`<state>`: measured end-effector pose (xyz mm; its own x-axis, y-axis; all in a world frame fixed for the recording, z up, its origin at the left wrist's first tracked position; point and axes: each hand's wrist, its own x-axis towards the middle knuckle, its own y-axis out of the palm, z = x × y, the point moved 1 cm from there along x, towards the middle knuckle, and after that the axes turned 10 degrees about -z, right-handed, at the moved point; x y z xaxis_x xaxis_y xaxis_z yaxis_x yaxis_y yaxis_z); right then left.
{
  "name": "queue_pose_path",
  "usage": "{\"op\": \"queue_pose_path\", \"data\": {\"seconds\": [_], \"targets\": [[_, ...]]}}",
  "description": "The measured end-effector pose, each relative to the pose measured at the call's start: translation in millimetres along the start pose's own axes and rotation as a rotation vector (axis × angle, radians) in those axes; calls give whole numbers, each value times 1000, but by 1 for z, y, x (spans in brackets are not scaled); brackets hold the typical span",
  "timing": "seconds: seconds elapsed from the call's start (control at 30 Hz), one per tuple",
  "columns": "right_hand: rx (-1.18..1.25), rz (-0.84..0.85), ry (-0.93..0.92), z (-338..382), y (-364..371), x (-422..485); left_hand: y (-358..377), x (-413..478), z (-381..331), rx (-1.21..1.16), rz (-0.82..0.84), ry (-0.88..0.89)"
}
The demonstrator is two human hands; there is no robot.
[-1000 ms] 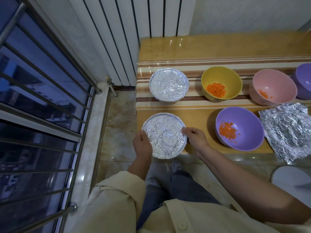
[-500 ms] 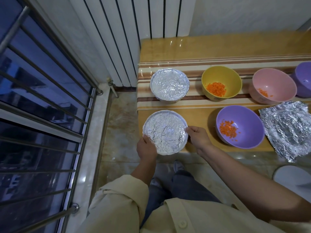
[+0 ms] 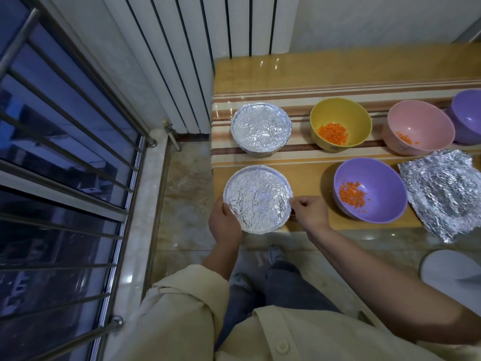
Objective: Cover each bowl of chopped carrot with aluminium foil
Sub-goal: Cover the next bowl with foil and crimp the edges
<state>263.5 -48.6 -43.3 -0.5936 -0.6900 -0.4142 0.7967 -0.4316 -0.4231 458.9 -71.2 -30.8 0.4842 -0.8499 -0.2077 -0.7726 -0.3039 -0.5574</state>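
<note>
While the near foil-covered round bowl [image 3: 257,199], at the counter's [image 3: 260,71] front left corner, is gripped by the left hand [image 3: 225,222] and its foil edge pinched by the right hand [image 3: 308,212], a second foil-covered bowl [image 3: 261,127] is judged finished behind it. The yellow bowl [image 3: 341,123], pink bowl [image 3: 420,126] and near purple bowl [image 3: 369,188] are left uncovered beside a crumpled foil sheet [image 3: 442,194].

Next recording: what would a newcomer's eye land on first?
The nearer foil-covered bowl, gripped at its rim by the left hand and right hand at the table's front left corner, and the farther foil-covered bowl behind it shine brightest. To their right, orange chopped carrot lies in the open yellow bowl, pink bowl and front purple bowl, beside a crumpled foil sheet.
</note>
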Motion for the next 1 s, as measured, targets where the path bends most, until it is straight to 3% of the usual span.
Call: {"op": "queue_pose_path", "data": {"seconds": [0.07,0.23,0.47,0.9,1.0], "targets": [[10,21,26,10,-3,-5,-1,0,0,6,2,-2],[127,184,290,24,-15,-2,-3,4,-3,48,40,-6],[106,78,217,18,-2,-1,1,5,0,31,34,-32],[245,199,135,37,1,-5,-1,6,-4,-13,-11,-146],[326,155,184,38,2,-5,-2,11,-4,-56,24,-170]]}}
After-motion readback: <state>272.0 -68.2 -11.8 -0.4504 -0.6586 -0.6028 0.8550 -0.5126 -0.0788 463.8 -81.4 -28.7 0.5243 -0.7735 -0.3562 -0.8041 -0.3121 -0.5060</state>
